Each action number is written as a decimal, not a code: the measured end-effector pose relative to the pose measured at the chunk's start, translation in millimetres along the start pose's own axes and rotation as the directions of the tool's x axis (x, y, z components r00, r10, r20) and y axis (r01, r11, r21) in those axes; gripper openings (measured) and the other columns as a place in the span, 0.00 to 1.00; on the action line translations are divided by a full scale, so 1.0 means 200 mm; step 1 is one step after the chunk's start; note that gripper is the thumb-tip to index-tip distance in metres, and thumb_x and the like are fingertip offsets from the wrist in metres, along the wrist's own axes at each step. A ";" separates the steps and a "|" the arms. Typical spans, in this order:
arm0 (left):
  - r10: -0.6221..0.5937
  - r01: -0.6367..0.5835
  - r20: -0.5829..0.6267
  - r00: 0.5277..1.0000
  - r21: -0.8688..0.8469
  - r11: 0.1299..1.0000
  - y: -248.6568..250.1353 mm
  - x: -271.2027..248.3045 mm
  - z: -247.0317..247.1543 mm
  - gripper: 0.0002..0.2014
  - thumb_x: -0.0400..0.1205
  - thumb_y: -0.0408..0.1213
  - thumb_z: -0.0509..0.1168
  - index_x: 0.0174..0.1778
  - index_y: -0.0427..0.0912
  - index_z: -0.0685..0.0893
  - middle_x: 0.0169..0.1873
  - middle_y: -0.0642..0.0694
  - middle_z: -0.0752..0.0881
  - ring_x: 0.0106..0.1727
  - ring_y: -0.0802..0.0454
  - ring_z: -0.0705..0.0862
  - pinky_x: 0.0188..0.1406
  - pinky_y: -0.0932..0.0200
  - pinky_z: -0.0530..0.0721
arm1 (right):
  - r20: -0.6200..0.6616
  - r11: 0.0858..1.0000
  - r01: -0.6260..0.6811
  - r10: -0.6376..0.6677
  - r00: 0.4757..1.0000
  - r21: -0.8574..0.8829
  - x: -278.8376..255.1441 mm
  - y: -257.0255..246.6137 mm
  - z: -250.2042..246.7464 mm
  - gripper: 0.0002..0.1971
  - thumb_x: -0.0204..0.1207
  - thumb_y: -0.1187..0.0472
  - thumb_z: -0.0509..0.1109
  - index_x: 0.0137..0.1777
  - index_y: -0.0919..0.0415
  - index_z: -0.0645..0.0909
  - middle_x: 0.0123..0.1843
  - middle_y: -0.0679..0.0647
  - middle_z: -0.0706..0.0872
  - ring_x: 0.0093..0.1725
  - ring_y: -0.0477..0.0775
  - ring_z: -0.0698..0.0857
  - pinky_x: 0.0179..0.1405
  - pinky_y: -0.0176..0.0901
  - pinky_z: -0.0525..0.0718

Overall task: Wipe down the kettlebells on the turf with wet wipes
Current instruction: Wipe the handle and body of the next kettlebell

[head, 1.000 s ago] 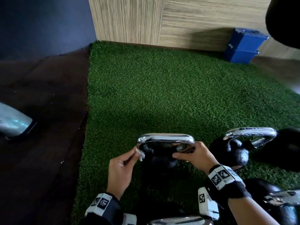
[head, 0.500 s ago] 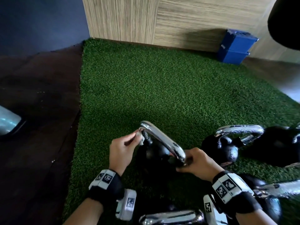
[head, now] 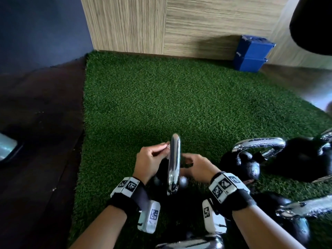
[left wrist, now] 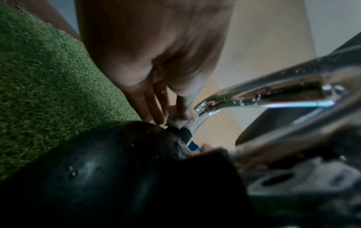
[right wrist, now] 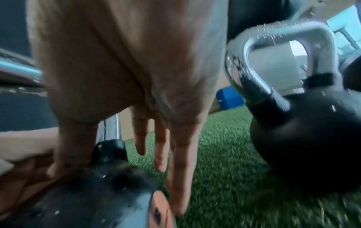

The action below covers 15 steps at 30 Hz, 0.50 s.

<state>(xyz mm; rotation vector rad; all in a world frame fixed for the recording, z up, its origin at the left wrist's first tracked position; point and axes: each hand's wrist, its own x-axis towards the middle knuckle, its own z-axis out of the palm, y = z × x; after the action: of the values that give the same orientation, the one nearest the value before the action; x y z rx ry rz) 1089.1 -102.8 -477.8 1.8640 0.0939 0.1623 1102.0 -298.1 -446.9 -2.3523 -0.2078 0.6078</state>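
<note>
A black kettlebell [head: 183, 181] with a chrome handle [head: 173, 164] stands on the green turf [head: 179, 105], its handle end-on to me. My left hand [head: 162, 148] pinches a small white wet wipe [left wrist: 176, 119] against the far leg of the handle [left wrist: 199, 121], just above the black ball [left wrist: 117, 169]. My right hand [head: 188, 161] is on the ball's right side. In the right wrist view its thumb [right wrist: 74, 146] presses beside the handle's base and its fingers [right wrist: 179, 177] run straight down along the ball [right wrist: 97, 192].
Several more chrome-handled kettlebells crowd the right and near side: one [head: 248, 162] just beyond my right hand, one [head: 294, 221] at the lower right, a handle [head: 190, 242] at the bottom edge. Two stacked blue boxes [head: 251, 54] stand by the wooden wall. Dark floor [head: 36, 123] borders the turf's left edge.
The kettlebell has turned about a quarter turn, from handle side-on to end-on. My left hand followed with the wipe; my right hand slid from the handle's end to the ball.
</note>
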 end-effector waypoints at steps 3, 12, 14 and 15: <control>-0.021 0.019 -0.023 1.000 -0.047 0.999 0.00 0.02 0.00 0.12 0.80 0.37 0.78 0.60 0.43 0.93 0.54 0.53 0.94 0.54 0.73 0.89 0.64 0.70 0.84 | 0.121 0.979 -0.031 0.007 0.993 0.200 0.03 0.02 0.07 0.31 0.46 0.29 0.76 0.51 0.38 0.88 0.35 0.44 0.91 0.32 0.40 0.87 0.24 0.28 0.78; -0.020 0.024 0.019 1.000 -0.225 0.974 0.07 0.09 -0.02 0.10 0.79 0.43 0.79 0.55 0.48 0.95 0.48 0.53 0.96 0.53 0.55 0.94 0.60 0.48 0.90 | 0.176 0.905 -0.101 0.029 0.984 0.414 0.04 0.03 0.07 0.07 0.67 0.56 0.84 0.44 0.51 0.91 0.33 0.51 0.92 0.27 0.44 0.89 0.24 0.34 0.84; -0.047 0.060 0.057 0.997 -0.243 0.968 0.08 0.10 -0.03 0.10 0.81 0.41 0.77 0.57 0.46 0.95 0.48 0.50 0.96 0.54 0.55 0.94 0.61 0.46 0.91 | 0.170 0.872 -0.114 0.036 0.985 0.476 0.03 0.03 0.07 0.05 0.72 0.63 0.82 0.44 0.54 0.91 0.32 0.51 0.92 0.26 0.44 0.89 0.23 0.34 0.84; -0.057 0.076 0.071 0.996 -0.309 0.948 0.10 0.11 -0.03 0.10 0.81 0.38 0.77 0.57 0.44 0.94 0.49 0.47 0.96 0.53 0.54 0.94 0.60 0.49 0.92 | 0.162 0.867 -0.119 0.045 0.986 0.485 0.03 0.03 0.08 0.05 0.72 0.64 0.82 0.44 0.54 0.91 0.32 0.51 0.92 0.25 0.44 0.89 0.23 0.34 0.85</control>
<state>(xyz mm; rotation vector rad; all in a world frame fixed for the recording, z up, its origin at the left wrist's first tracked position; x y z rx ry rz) 1109.0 -99.9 -456.1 1.5460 0.0838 0.0679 1100.8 -291.9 -463.6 -1.8276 -0.0100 0.7743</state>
